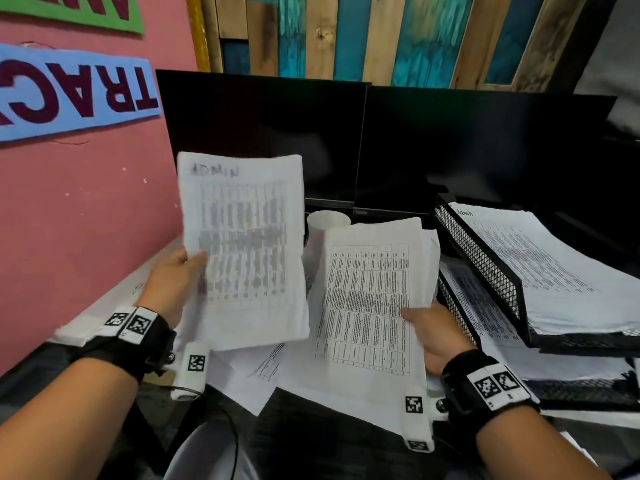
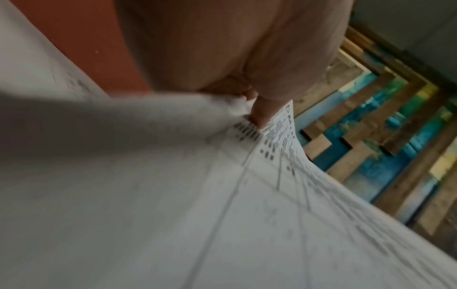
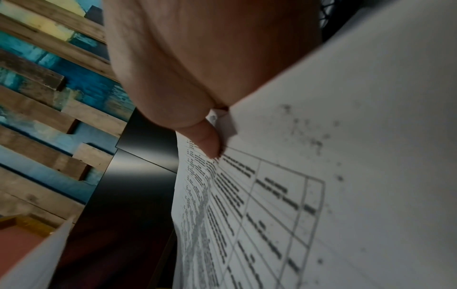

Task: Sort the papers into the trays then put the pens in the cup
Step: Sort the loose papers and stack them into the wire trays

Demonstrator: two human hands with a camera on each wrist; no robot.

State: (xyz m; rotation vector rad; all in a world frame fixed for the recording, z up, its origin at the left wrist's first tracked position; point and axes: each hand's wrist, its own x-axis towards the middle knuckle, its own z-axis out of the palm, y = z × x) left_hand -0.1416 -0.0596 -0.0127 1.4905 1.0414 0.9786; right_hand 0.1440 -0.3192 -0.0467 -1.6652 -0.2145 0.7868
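Observation:
My left hand (image 1: pixel 173 282) holds up a printed sheet headed "ADMIN" (image 1: pixel 242 247), thumb on its front; the left wrist view shows the same sheet (image 2: pixel 222 215) pinched under my thumb (image 2: pixel 259 115). A thicker bundle of table-printed papers (image 1: pixel 370 299) is gripped at its right edge by my right hand (image 1: pixel 433 337), with the thumb (image 3: pixel 205 140) lying on the top page (image 3: pixel 321 195). Black mesh trays (image 1: pixel 485 268) stand stacked at the right; the upper one holds a pile of papers (image 1: pixel 540 265) marked "Admin". A white cup (image 1: pixel 327 221) stands behind the bundle. No pens show.
Loose sheets (image 1: pixel 263 372) lie on the dark desk under my hands. Two dark monitors (image 1: pixel 450 150) stand at the back. A pink wall (image 1: pixel 86 220) with banners is close on the left, and wooden planks (image 1: pixel 381 36) rise behind the monitors.

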